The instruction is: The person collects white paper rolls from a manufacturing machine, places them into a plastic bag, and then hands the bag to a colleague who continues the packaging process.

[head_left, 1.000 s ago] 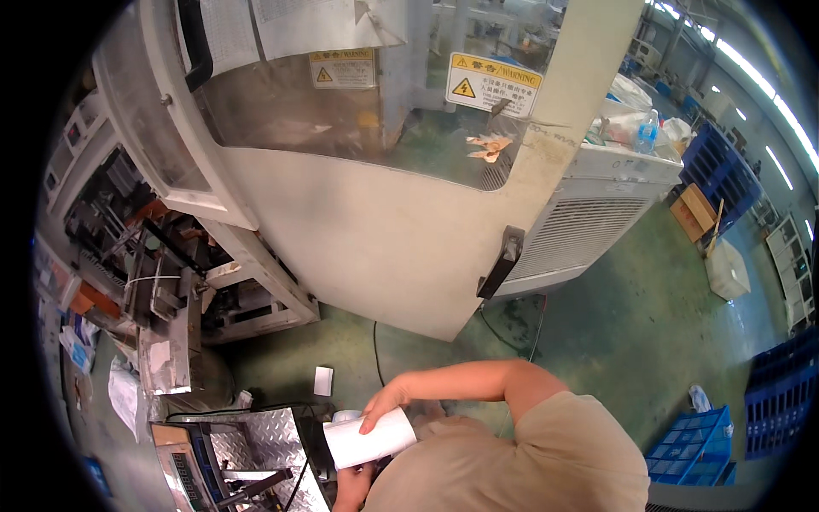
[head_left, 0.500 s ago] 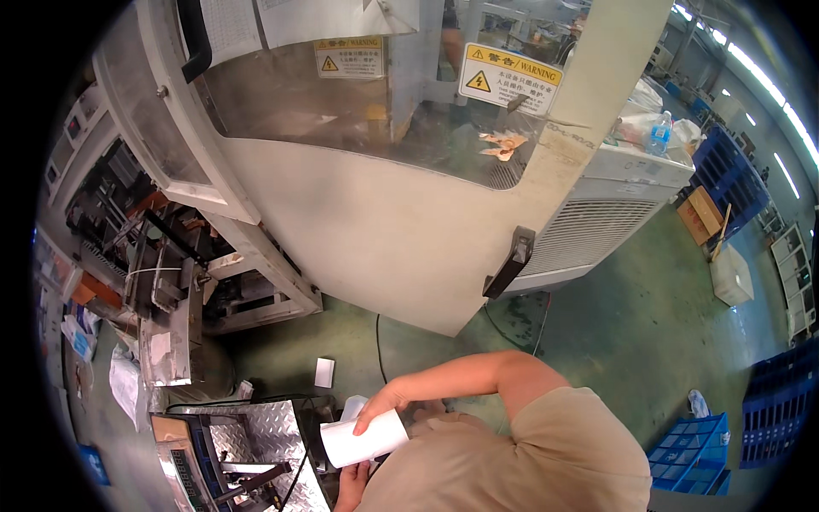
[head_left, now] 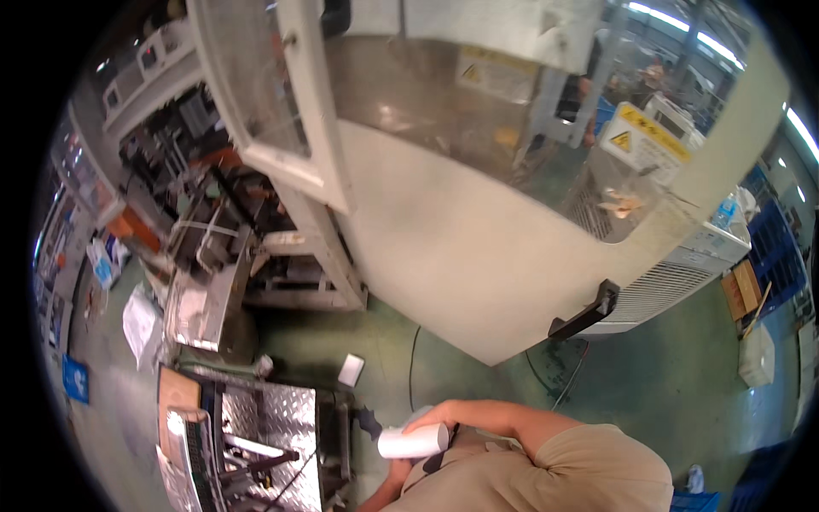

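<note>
A smooth white cylinder [head_left: 413, 442] lies sideways in front of my body, low in the picture. My right hand [head_left: 433, 416] is closed over its top, with the forearm coming across from the right. My left hand [head_left: 398, 471] presses against its underside; most of the left fingers are hidden behind it. A dark, jagged-edged piece [head_left: 368, 421] shows just left of the cylinder, and I cannot make out what it is.
A metal tread-plate platform [head_left: 271, 427] with bars and cables stands at lower left. Ahead is a large pale machine door [head_left: 461, 247] with a black handle [head_left: 587, 311]. Left of it stands an open machine frame [head_left: 290, 247]. A small white block [head_left: 351, 369] lies on the green floor.
The view has swung left, so the machine and door sit further right. Both hands stay on the white cylinder, which now appears smaller and further right. The dark jagged piece has come into sight.
</note>
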A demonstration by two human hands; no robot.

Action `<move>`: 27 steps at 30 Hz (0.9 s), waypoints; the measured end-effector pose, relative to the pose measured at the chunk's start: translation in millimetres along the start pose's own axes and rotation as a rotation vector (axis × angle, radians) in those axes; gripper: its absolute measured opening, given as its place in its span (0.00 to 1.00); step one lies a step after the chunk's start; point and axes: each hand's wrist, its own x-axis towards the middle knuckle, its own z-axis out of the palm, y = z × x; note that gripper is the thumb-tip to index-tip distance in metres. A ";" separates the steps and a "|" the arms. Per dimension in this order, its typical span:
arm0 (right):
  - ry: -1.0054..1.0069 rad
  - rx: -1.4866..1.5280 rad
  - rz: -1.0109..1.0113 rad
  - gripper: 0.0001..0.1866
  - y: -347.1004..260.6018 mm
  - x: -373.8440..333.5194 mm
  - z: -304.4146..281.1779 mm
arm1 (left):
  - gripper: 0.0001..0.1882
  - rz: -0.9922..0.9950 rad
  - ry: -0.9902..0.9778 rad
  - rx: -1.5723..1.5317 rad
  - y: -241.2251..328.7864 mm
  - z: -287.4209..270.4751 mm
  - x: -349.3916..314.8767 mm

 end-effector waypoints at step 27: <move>0.613 -0.924 -0.212 0.40 38.7 -28.1 -25.7 | 0.28 -0.463 -0.182 0.233 113.9 4.0 -8.7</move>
